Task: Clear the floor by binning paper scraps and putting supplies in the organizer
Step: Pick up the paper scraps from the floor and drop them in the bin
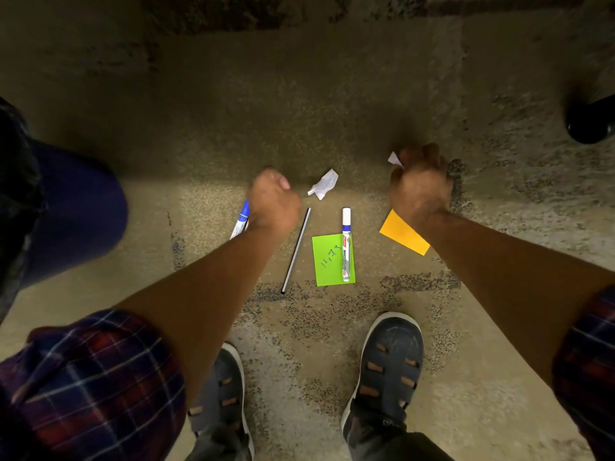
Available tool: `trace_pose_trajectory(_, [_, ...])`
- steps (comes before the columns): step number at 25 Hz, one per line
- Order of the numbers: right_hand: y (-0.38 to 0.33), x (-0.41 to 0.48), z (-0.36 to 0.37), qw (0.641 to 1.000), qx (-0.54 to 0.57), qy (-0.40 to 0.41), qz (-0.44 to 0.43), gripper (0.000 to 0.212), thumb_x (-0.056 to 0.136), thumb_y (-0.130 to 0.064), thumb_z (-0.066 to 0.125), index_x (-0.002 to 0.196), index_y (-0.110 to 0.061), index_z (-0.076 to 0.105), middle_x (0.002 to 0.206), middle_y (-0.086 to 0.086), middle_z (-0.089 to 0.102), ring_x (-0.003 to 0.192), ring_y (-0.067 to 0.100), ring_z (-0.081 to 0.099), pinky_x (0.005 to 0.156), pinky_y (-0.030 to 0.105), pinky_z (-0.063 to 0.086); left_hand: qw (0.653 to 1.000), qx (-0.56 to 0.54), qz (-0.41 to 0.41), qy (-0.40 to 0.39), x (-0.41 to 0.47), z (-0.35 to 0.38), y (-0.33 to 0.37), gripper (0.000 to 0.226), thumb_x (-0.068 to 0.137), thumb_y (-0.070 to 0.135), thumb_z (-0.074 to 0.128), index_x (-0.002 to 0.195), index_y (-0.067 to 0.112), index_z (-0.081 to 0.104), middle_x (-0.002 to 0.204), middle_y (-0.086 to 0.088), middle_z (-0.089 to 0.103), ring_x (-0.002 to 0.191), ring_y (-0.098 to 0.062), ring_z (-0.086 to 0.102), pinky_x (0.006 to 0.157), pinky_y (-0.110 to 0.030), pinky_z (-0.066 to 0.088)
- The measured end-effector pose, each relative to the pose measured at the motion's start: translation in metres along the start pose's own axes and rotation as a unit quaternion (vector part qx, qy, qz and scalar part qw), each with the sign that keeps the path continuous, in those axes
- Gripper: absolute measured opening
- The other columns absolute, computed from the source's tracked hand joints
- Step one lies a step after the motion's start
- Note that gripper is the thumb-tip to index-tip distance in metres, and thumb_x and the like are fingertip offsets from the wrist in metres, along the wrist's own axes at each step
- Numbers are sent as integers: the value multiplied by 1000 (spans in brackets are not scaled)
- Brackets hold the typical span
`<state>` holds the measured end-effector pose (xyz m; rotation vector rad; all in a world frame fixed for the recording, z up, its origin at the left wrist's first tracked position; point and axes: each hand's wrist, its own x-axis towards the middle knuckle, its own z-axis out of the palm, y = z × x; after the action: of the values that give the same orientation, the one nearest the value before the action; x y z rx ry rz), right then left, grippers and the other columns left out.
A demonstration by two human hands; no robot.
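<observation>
My right hand (pixel 420 188) is closed around a white paper scrap (pixel 394 159) that pokes out at its upper left. My left hand (pixel 273 201) hangs as a loose fist over the floor, nothing visible in it; a blue-and-white marker (pixel 240 221) lies partly hidden beneath it. A crumpled white paper scrap (pixel 323 184) lies between my hands. Below it are a thin grey rod (pixel 296 250), a green sticky note (pixel 329 261) with a whiteboard marker (pixel 346 244) lying on its right edge, and an orange sticky note (pixel 403 233) under my right wrist.
A dark blue rounded container (pixel 76 211) sits at the left, with dark fabric beside it. A black object (pixel 590 119) shows at the right edge. My two shoes (pixel 389 364) stand on the speckled floor at the bottom.
</observation>
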<state>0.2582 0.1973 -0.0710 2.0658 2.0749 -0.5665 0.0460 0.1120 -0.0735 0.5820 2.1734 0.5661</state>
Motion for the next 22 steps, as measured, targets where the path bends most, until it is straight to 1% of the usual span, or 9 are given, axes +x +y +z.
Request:
trace_pose_trajectory(3, [-2, 0, -8, 999, 46, 18, 17, 32, 96, -23, 50, 126, -18, 58, 132, 7, 58, 121, 34, 56, 98, 49, 41, 997, 66, 51, -10, 2, 10, 19, 11, 78, 23, 48, 87, 22, 56, 97, -16, 75, 95, -39, 70, 71, -33, 43])
trace_pose_trajectory(6, [-4, -4, -18, 994, 100, 42, 0, 30, 94, -19, 51, 123, -15, 59, 130, 3, 62, 120, 29, 58, 97, 48, 44, 979, 180, 88, -43, 6, 23, 20, 42, 78, 59, 59, 96, 21, 64, 98, -12, 77, 94, -34, 73, 72, -33, 49])
trace_pose_trajectory(10, [-5, -16, -27, 984, 156, 81, -3, 27, 91, -13, 52, 115, -8, 64, 123, 10, 64, 118, 33, 58, 95, 48, 47, 945, 287, 143, -62, 7, 34, 10, 49, 93, 63, 57, 99, 15, 68, 101, -16, 77, 95, -41, 73, 77, -39, 56])
trace_pose_trajectory(12, [-5, -24, -30, 979, 185, 82, -1, 21, 94, -12, 52, 110, -6, 64, 119, 11, 65, 113, 33, 60, 94, 48, 48, 965, 226, 112, -73, 6, 30, 9, 46, 95, 57, 62, 93, 12, 70, 94, -15, 77, 88, -37, 73, 77, -37, 59])
trace_pose_trajectory(14, [-7, -35, -34, 971, 225, 75, -6, 14, 98, -12, 54, 105, -4, 62, 113, 13, 66, 104, 30, 63, 89, 42, 51, 990, 108, 64, -69, 1, 20, 11, 38, 91, 48, 74, 82, 11, 71, 78, -8, 73, 68, -23, 67, 68, -27, 53])
trace_pose_trajectory(17, [-18, -58, -48, 957, 280, 77, 9, 5, 101, -15, 57, 98, -14, 53, 96, 6, 63, 76, 8, 57, 62, 9, 42, 997, -44, 4, -64, -20, -6, 17, 23, 89, 17, 80, 72, 14, 64, 63, 0, 61, 48, -3, 51, 56, -17, 44])
trace_pose_trajectory(18, [-25, -66, -53, 954, 291, 76, 15, 7, 101, -16, 58, 98, -18, 52, 92, 4, 62, 71, 3, 53, 58, 7, 39, 996, -70, -6, -57, -28, -18, 20, 27, 89, 9, 77, 69, 19, 61, 63, 4, 59, 48, -1, 50, 54, -17, 44])
trace_pose_trajectory(20, [-42, -79, -63, 945, 321, 63, 23, 7, 102, -20, 58, 98, -17, 52, 89, 2, 62, 69, 8, 54, 58, 11, 40, 993, -112, -17, -32, -49, -45, 27, 30, 89, 3, 74, 69, 22, 61, 63, 8, 59, 48, 4, 49, 51, -12, 42])
trace_pose_trajectory(22, [-68, -94, -76, 927, 371, 43, 29, 11, 102, -23, 58, 98, -14, 53, 87, 2, 62, 73, 14, 56, 66, 30, 48, 984, -175, -32, -12, -70, -77, 35, 22, 88, 4, 73, 74, 19, 65, 63, 7, 59, 44, 5, 47, 48, -13, 40])
